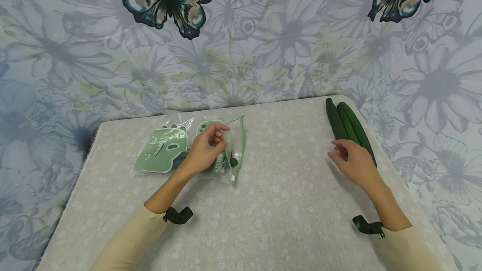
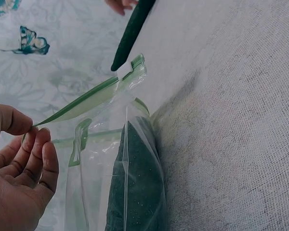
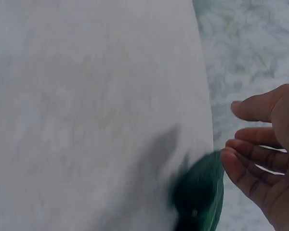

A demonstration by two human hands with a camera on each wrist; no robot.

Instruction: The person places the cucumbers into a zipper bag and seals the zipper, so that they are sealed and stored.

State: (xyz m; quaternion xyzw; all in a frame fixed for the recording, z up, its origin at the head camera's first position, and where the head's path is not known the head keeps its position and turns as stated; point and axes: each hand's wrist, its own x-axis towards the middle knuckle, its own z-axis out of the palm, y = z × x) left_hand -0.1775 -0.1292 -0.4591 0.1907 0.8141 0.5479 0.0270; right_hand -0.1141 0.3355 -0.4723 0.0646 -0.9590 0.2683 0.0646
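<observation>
My left hand (image 1: 204, 149) pinches the green-edged rim of a clear zip bag (image 1: 160, 152) between thumb and fingertips, and the bag's mouth gapes to the right. The bag lies on its side with a green cartoon print. Through its plastic in the left wrist view shows a dark green cucumber (image 2: 137, 180), its end toward the mouth. On the right, my right hand (image 1: 355, 163) hovers at the near part of some cucumbers (image 1: 335, 120) lying side by side. Its fingers are loosely bent, thumb apart, with nothing held. One cucumber end (image 3: 197, 192) appears blurred below the fingertips in the right wrist view.
A pale patterned cloth covers the table (image 1: 278, 204). The loose cucumbers lie along its right edge, near the far corner. Behind and beside the table hangs a floral backdrop (image 1: 286, 45) with butterflies. Each wrist carries a small black camera (image 1: 178, 215).
</observation>
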